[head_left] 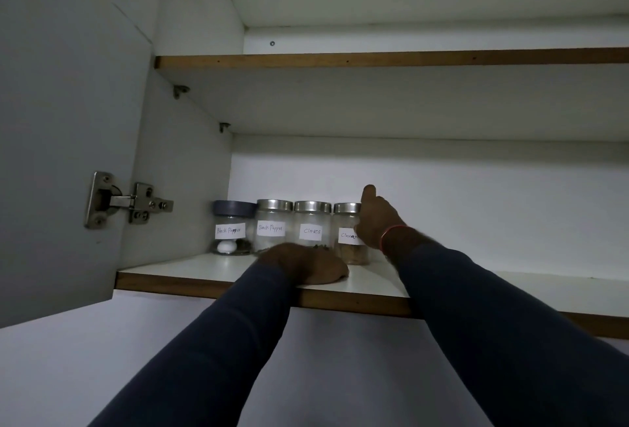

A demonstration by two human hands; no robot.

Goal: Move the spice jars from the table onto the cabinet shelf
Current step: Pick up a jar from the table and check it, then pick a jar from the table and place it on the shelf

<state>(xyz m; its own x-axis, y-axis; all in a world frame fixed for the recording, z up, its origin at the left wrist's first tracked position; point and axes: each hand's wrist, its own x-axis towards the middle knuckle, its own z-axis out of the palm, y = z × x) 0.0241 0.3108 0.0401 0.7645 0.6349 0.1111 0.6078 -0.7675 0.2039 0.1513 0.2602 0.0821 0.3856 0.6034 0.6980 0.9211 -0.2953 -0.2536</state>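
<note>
From the head view we see four labelled spice jars in a row on the lower cabinet shelf (pixel 476 276): two Black Pepper jars (pixel 232 229), a Cloves jar (pixel 312 227) and a cinnamon jar (pixel 347 249). Our left hand (pixel 304 265) rests relaxed on the shelf, holding nothing. Our right hand (pixel 376 219) touches the cinnamon jar; we cannot tell whether it grips.

Snug dark navy sleeves (pixel 218 334) cover both arms to the wrists. A thin orange-red band (pixel 391 234) sits between right sleeve and right hand (pixel 376 219).
</note>
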